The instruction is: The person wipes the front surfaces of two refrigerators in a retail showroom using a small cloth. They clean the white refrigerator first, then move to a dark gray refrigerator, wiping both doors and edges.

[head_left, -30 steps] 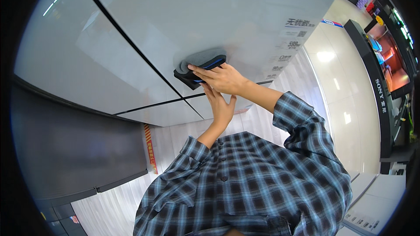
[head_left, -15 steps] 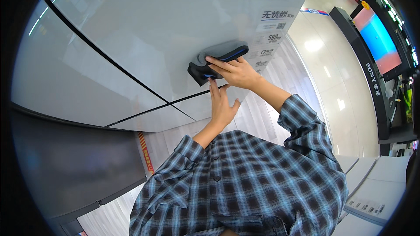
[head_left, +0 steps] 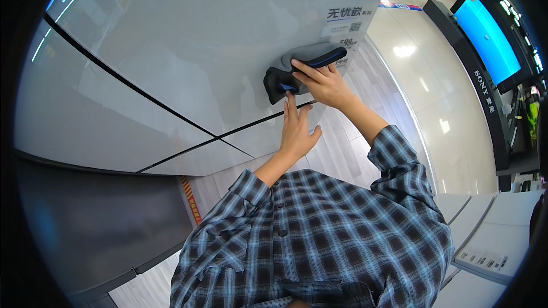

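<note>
A black hand-held tool with blue trim, a long handle and a wider head (head_left: pixel 278 84), lies against a glossy grey cabinet door (head_left: pixel 188 40), which looks like a refrigerator's. A dim grey shape beside it seems to be its reflection. My right hand (head_left: pixel 328 84) holds the tool by the handle, fingers pressed along it. Just below, my left hand (head_left: pixel 298 133) has its fingers stretched out and thumb apart. Its fingertips reach the tool's lower edge beside the head. The tool's exact kind does not show.
Black gaps (head_left: pixel 217 138) divide the door panels. A dark panel (head_left: pixel 97 217) stands at the lower left. To the right, a television (head_left: pixel 488 37) stands beyond the pale tiled floor (head_left: pixel 419 74). White cabinets (head_left: pixel 499 234) are at the lower right.
The tool and both my hands have shifted right and slightly up along the door. It now covers part of the printed label. The television picture has turned bluer.
</note>
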Demonstrator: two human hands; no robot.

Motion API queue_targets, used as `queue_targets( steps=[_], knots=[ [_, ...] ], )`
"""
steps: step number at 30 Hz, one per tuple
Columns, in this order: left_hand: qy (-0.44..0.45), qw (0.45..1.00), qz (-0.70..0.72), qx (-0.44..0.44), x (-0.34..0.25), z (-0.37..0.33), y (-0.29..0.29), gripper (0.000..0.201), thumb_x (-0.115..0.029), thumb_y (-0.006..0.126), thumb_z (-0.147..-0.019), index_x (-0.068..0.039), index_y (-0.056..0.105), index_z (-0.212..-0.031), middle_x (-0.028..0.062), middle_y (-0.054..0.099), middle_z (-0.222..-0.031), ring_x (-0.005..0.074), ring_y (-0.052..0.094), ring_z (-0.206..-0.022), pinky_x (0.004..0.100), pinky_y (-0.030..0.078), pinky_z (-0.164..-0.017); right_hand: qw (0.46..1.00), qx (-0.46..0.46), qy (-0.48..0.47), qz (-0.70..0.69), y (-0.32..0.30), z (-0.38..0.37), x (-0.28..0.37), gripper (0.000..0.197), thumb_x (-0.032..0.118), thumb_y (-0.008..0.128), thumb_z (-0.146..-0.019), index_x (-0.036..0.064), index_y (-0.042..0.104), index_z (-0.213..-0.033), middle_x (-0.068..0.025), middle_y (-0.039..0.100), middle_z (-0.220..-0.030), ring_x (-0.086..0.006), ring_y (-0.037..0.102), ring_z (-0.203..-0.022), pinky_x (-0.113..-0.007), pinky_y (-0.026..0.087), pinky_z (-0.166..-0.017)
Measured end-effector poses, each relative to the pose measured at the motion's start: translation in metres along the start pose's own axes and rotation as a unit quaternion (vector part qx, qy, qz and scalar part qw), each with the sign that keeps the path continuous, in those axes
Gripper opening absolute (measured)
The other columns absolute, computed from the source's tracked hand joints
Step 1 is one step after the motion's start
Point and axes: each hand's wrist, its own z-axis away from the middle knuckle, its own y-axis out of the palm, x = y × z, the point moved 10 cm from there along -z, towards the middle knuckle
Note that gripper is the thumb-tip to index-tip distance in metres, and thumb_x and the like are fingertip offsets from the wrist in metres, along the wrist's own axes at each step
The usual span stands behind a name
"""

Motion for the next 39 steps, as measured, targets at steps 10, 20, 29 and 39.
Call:
queue_targets(
  steps=[10, 20, 29, 39],
  knots=[
    [0.000, 1.000, -0.005, -0.001, 0.001, -0.004, -0.005, 0.052, -0.019, 0.064, -0.074, 0.004, 0.045, -0.118, 0.0385, 0.005, -0.143, 0.0509, 0.009, -0.135, 0.0572, 0.013, -0.109, 0.997, -0.029, 0.063, -0.045, -0.006, 0.014, -0.030, 0.040, -0.002, 0.060, -0.061, 0.0054, 0.068, -0.100, -0.0086, 0.049, -0.134, -0.0257, 0.055, -0.102, -0.042, 0.039, -0.092],
    [-0.011, 0.999, -0.024, -0.023, 0.007, -0.012, -0.017, 0.071, -0.018, 0.063, -0.076, 0.007, 0.032, -0.134, 0.0322, 0.004, -0.147, 0.0503, 0.016, -0.133, 0.0555, 0.016, -0.110, 0.983, -0.037, 0.158, -0.085, 0.000, 0.036, -0.055, 0.052, -0.009, 0.056, -0.062, 0.0045, 0.063, -0.112, -0.0156, 0.046, -0.135, -0.0308, 0.054, -0.096, -0.039, 0.043, -0.089],
    [0.004, 0.998, -0.045, -0.041, 0.002, -0.028, -0.035, 0.071, -0.014, 0.061, -0.076, 0.015, 0.028, -0.132, 0.0309, 0.009, -0.147, 0.0489, 0.019, -0.132, 0.0567, 0.017, -0.109, 0.962, -0.040, 0.246, -0.111, 0.012, 0.064, -0.072, 0.047, -0.006, 0.054, -0.067, -0.0008, 0.060, -0.113, -0.0182, 0.044, -0.136, -0.0317, 0.054, -0.095, -0.040, 0.044, -0.086],
    [0.012, 0.995, -0.097, -0.018, -0.013, -0.053, -0.044, 0.069, -0.015, 0.061, -0.075, 0.016, 0.031, -0.129, 0.0277, 0.016, -0.146, 0.0396, 0.022, -0.135, 0.0536, 0.016, -0.110, 0.907, 0.009, 0.396, -0.141, 0.052, 0.129, -0.075, 0.052, -0.003, 0.057, -0.071, -0.0042, 0.049, -0.123, -0.0221, 0.042, -0.134, -0.0392, 0.044, -0.119, -0.041, 0.038, -0.099]
  ],
)
